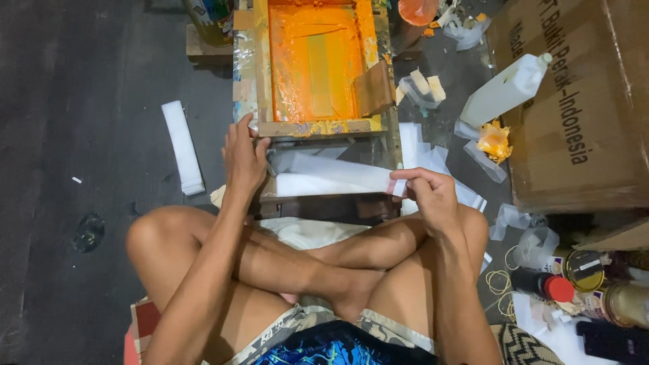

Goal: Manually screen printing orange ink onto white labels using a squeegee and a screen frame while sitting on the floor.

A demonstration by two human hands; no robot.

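On the dark floor, the left hand steadies the orange-inked screen frame with fingers spread while the right hand has its fingers pinched on a white strip, seemingly placing it for printing, which calls for careful alignment.

Bare floor lies open left; cardboard box blocks right.

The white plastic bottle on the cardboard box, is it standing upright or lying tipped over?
Tipped over. The white plastic bottle lies slanted on its side against the cardboard box, cap end pointing up and right.

Printing frame ahead of crossed legs, cardboard box right, bottle on it
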